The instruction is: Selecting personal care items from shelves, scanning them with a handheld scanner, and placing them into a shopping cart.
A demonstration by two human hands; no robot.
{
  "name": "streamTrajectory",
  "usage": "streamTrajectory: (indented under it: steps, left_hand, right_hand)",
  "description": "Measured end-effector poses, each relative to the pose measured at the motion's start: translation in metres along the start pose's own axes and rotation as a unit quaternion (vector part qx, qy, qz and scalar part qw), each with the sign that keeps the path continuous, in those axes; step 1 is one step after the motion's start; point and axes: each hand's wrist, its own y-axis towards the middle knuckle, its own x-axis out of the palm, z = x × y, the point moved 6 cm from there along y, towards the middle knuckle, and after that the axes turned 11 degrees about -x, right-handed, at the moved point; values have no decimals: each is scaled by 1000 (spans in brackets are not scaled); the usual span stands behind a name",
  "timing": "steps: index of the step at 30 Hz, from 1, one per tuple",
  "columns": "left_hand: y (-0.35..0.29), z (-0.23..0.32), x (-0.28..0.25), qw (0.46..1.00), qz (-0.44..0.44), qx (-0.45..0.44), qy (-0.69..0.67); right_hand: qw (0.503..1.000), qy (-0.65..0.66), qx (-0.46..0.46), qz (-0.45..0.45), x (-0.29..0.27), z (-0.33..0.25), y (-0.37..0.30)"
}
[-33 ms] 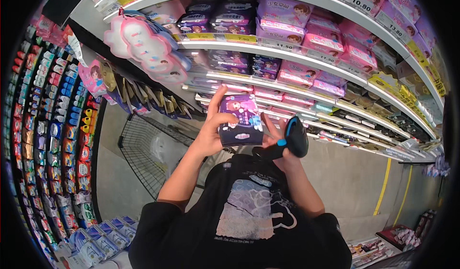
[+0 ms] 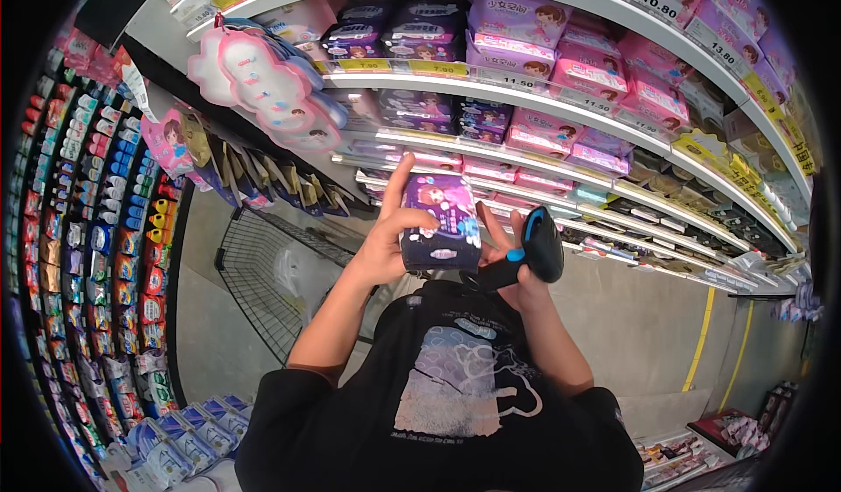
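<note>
In my left hand (image 2: 383,238) is a dark purple pack (image 2: 441,212) with a cartoon girl printed on it. The thumb lies across its front, while the index finger points up along its left side. My right hand (image 2: 528,292) grips a black handheld barcode scanner (image 2: 547,251) with a blue trigger. The scanner is just to the right of the pack, and some right-hand fingers reach up beside the pack's right edge. Whether those fingers touch the pack cannot be made out. The pack's back is hidden.
Shelves (image 2: 517,155) of pink and purple packs rise ahead. A wire shopping cart (image 2: 254,264) stands at my left, below hanging pouches (image 2: 280,176). Farther left is a rack of bottles (image 2: 96,229). Yellow lines (image 2: 698,343) mark the floor at right.
The pack's lower edge has tipped slightly, and less of its underside shows. The scanner has turned a little in my right hand. Both hands stay nearly in place.
</note>
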Motion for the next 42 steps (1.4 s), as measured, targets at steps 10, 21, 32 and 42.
streamTrajectory:
  steps: [10,21,32,42]
  left_hand:
    - [0,-5,20,989,-64,-127,50]
    - [-19,-26,17,907,-6,-344,-242]
    - [128,36,-101,932,23,14,361]
    - [235,-12,-98,917,7,-29,397]
  right_hand:
    - [980,-190,5,66,-24,-1,-4]
    - [810,-567,-83,-125,31,-15,23]
    - [896,-427,62,-99,-21,-22,-26]
    - [928,-368,56,15,-34,-28,-67]
